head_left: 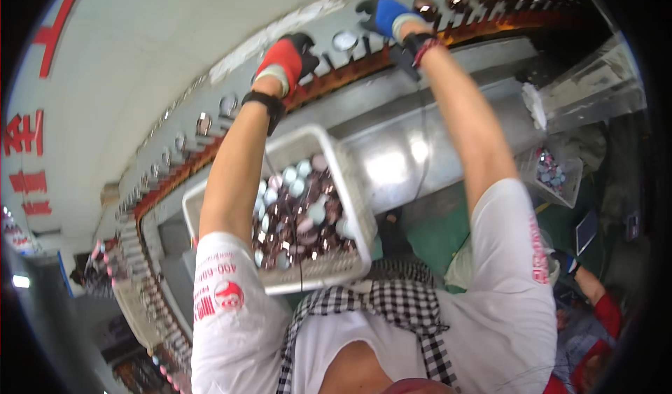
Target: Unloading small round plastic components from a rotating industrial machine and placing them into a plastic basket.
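Note:
My left hand, in a red glove with black fingers, reaches over a curved line of upright holders. Its fingers are curled at a holder, and whatever they hold is hidden. Farther right, my right hand wears a blue glove with black fingers. Those fingers are spread apart, with nothing visible between them. Between the hands, a silvery round piece sits on its holder. Just right of my right hand stands a shiny rose-brown round piece, one of several along the line.
Below my left forearm, a white plastic basket holds many shiny brown and pale round pieces. A metal ledge runs beside it. At right is another white basket of small pieces. Another person's arm shows at lower right.

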The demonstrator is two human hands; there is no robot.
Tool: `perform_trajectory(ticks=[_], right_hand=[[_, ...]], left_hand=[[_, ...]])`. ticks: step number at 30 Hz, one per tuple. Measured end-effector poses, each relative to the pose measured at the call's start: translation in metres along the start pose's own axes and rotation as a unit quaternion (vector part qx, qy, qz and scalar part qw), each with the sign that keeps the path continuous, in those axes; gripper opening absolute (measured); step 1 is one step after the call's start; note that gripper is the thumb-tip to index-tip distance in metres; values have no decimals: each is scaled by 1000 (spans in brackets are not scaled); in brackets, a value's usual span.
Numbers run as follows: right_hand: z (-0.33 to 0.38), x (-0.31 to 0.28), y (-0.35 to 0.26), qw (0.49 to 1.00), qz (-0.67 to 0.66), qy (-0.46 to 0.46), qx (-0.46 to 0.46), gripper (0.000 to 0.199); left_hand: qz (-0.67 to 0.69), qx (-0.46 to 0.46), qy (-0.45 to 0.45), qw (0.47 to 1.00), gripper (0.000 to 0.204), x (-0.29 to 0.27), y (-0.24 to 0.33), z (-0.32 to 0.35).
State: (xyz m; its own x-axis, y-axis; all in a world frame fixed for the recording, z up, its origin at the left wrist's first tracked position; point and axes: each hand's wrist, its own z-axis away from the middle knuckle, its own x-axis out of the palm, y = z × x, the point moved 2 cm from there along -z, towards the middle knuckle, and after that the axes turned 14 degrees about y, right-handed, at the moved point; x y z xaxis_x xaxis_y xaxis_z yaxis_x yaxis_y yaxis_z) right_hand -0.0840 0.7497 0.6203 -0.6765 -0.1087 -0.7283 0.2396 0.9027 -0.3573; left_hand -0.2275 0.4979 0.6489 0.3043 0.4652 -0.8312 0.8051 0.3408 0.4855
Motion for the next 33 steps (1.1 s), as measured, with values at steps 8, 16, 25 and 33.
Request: perform_trajectory(ticks=[8, 16, 25, 33], right_hand=[[174, -42, -264, 950, -277, -143, 20, 35], [282, -66, -354, 917, -346, -117, -162, 39], [393, 216, -638, 897, -190, -399, -31, 109], [468, 176, -676, 957, -118, -233, 125, 33]], left_hand=[[10, 76, -13, 997, 68, -86, -62, 257], [551, -246, 309, 736, 61, -317, -242, 634], [674, -459, 409, 410, 32, -147, -443, 967], [562, -273, -33, 780, 72, 128, -403, 827]])
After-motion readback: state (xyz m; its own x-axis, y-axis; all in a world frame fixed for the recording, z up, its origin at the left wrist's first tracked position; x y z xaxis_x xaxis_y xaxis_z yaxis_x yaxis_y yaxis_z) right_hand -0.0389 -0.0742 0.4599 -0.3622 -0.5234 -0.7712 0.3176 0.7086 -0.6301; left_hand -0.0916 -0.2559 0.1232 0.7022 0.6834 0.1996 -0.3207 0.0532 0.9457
